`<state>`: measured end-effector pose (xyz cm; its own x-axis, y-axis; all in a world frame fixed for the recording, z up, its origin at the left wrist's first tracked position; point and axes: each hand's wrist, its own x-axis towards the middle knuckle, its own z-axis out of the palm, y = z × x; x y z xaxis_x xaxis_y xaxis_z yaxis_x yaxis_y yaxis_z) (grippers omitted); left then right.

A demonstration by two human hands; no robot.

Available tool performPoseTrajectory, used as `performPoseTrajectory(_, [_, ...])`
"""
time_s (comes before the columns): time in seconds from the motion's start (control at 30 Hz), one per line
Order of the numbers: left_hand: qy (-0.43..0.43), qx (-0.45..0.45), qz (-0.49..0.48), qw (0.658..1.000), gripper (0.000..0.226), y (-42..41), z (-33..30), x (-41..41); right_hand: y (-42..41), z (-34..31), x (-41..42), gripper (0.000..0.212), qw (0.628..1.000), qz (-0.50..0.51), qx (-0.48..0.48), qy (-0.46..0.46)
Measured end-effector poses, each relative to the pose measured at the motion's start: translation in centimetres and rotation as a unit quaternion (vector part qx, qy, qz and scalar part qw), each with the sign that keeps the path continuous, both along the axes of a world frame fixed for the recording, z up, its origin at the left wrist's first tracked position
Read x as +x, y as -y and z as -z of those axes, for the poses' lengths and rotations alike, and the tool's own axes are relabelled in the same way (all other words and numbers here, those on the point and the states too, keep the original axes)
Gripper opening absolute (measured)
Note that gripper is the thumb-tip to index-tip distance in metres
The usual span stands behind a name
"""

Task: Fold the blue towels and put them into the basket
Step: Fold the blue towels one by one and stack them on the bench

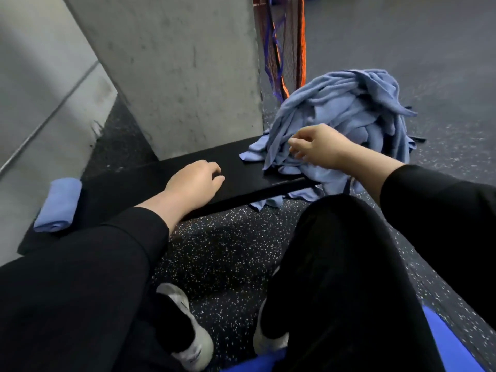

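The right hand reaches into the near side of the towel pile, its fingers curled down at the cloth; whether this grip has actually pinched a towel cannot be told. The pile sits heaped at the right end of the black worktop, spilling over the front edge toward the speckled floor. The left hand rests on the worktop left of the pile and apart from it, its grip loosely curled with nothing in it. One folded towel lies at the worktop's far left end, well apart from both hands. A concrete pillar stands behind the worktop, with orange and purple netting behind the pile.
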<state>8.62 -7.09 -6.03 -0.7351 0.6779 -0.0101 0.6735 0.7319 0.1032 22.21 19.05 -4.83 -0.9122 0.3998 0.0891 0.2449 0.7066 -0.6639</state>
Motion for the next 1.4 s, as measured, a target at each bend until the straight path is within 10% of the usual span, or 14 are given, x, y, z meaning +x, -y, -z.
performPoseTrajectory(0.47, [0.047, 0.074, -0.065, 0.994, 0.035, -5.5, 3.6, -27.9, -3.4, 0.2, -31.7, 0.030, 0.982, -0.053, 0.124, 0.130])
performPoseTrajectory(0.8, [0.132, -0.013, 0.012, 0.991, 0.044, -12.1, 14.6, -45.9, -10.2, 14.3, -52.8, 0.034, 0.799, -0.156, 0.182, 0.552])
performPoseTrajectory(1.4, [0.226, -0.107, 0.190, 0.949, 0.055, -19.1, 22.6, -47.3, -15.8, 37.7, -50.6, 0.066, 0.571, -0.360, 0.212, 0.707])
